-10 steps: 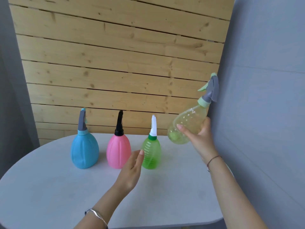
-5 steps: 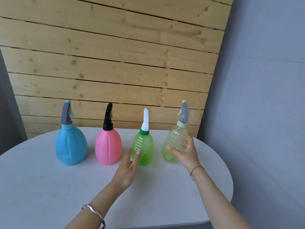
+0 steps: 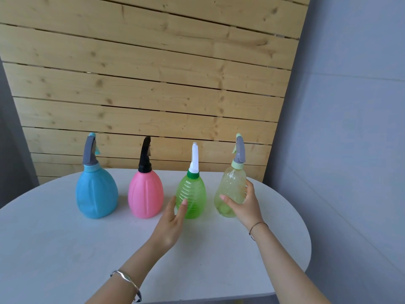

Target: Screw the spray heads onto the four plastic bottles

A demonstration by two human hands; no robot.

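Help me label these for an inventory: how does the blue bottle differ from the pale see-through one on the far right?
The blue bottle is opaque and broad; the pale bottle is translucent and slimmer. The blue bottle stands untouched at the left end; the right hand grips the pale bottle. Their collars are blue and light green. Both stand upright on the table with grey spray heads fitted.

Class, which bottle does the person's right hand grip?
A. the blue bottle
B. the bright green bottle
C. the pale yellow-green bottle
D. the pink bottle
C: the right hand curls round the pale yellow-green bottle at the row's right end; the left hand is open near the bright green bottle.
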